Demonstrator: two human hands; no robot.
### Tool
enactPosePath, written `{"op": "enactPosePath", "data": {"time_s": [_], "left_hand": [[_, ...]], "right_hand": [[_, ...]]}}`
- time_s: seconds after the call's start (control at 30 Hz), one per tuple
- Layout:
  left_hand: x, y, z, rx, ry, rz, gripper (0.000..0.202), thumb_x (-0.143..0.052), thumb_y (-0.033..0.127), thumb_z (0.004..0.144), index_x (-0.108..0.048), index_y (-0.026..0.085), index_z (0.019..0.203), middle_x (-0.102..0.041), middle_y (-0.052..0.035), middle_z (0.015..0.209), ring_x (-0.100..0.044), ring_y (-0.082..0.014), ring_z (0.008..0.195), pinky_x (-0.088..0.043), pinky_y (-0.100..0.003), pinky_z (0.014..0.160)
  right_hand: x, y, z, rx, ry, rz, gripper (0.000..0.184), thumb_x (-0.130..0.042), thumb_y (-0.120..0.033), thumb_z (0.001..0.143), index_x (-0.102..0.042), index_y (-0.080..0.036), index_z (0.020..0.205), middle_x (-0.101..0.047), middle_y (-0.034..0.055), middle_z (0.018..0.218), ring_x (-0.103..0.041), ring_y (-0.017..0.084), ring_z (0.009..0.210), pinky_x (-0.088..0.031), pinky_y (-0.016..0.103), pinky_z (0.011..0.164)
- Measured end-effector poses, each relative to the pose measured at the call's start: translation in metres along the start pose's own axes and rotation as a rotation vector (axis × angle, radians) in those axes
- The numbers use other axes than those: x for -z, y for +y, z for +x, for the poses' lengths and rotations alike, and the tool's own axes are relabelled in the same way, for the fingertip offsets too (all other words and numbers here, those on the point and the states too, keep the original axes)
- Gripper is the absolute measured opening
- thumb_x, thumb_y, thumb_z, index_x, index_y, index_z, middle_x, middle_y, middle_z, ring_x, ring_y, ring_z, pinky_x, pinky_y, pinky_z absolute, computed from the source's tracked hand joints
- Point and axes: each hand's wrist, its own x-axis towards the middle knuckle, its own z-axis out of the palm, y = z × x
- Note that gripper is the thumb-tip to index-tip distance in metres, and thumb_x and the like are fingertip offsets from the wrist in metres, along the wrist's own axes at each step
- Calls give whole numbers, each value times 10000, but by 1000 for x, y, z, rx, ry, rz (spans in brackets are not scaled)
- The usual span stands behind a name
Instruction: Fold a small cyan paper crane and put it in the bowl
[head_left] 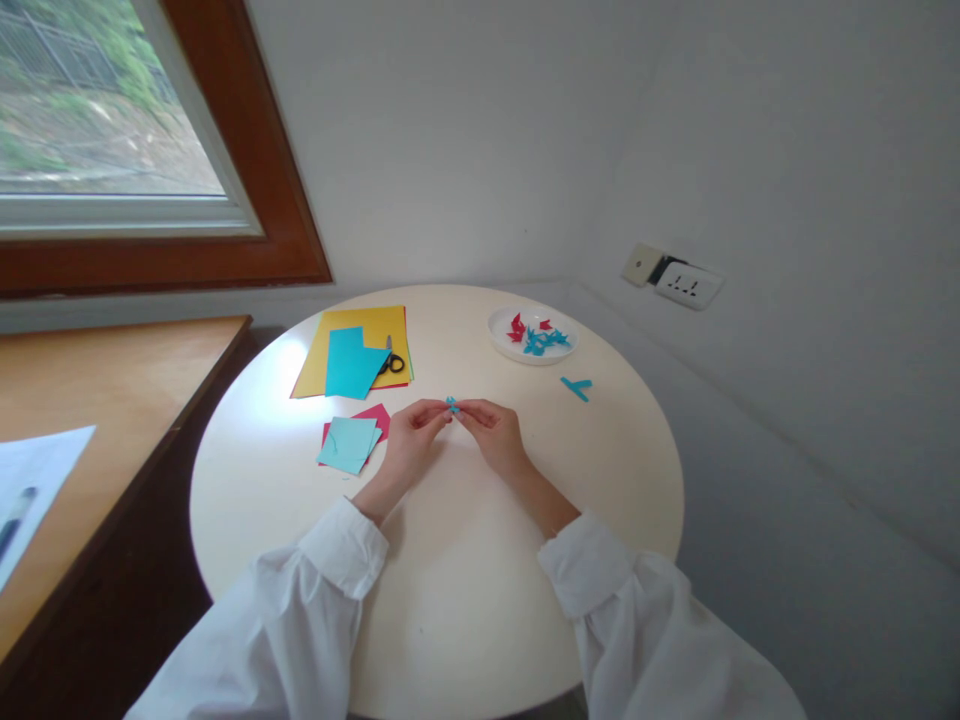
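A small folded piece of blue paper (452, 404) is pinched between my two hands above the middle of the round table. My left hand (416, 428) is closed on its left side, thumb and fingertips together. From the right, my right hand (491, 430) grips the same piece. Fingertips hide most of it, so its exact shape is unclear. Left of my left hand lie light blue paper squares (349, 445) on top of red paper (379, 415). Two blue paper strips (577, 388) lie crossed or joined to the right of my right hand.
A white plate (499, 343) with several folded red and blue paper pieces stands at the back right. Yellow sheets (382, 320), cut blue paper (349, 365) and black-handled scissors (395, 364) lie at the back left. A wooden desk (135, 375) adjoins on the left; walls stand behind and right.
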Motion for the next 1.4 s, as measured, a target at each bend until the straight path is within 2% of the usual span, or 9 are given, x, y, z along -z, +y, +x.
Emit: {"op": "enactPosePath", "data": {"time_s": [0.27, 0.47, 0.67, 0.87, 1.13, 1.4], "left_hand": [[-1, 3, -1, 17, -3, 6, 141, -670, 263, 644, -664, 145, 721, -660, -39, 711, -587, -154, 705, -441, -285, 694], [-1, 5, -2, 48, 4, 54, 157, -680, 270, 630, -671, 140, 718, -668, -49, 725, -585, -162, 708, -432, -286, 687], [0, 6, -3, 91, 17, 78, 188, -687, 309, 626, -679, 135, 698, -674, -57, 709, -590, -171, 692, -425, -280, 658], [0, 8, -3, 83, 16, 88, 166, -689, 298, 621, -688, 141, 675, -686, -55, 702, -595, -167, 673, -425, -270, 642], [1, 0, -3, 131, 29, 56, 164, -703, 281, 599, -690, 136, 675, -691, -54, 699, -595, -158, 647, -423, -262, 617], [-1, 1, -4, 171, 66, 20, 157, -714, 257, 568, -669, 125, 640, -663, -40, 648, -572, -138, 604, -409, -254, 597]], "right_hand": [[-1, -3, 2, -22, 20, 21, 75, -667, -245, 630, -694, -202, 685, -709, 12, 725, -641, 169, 707, -505, 303, 718], [1, -1, 3, -89, 4, 31, 116, -690, -289, 595, -685, -189, 655, -697, 4, 682, -627, 160, 686, -487, 301, 705], [1, -2, 3, -168, -5, 12, 168, -699, -333, 579, -687, -186, 660, -673, -5, 641, -600, 142, 636, -468, 279, 629], [0, -5, 0, -268, -8, 46, 191, -702, -333, 577, -688, -187, 699, -679, 9, 690, -603, 135, 658, -472, 261, 604], [0, -2, 2, -228, 2, 29, 144, -700, -304, 565, -676, -177, 627, -663, -3, 612, -568, 117, 587, -440, 250, 575], [0, -1, 2, -220, 15, 5, 146, -709, -311, 556, -676, -177, 604, -643, -11, 567, -534, 111, 548, -414, 252, 559]]}}
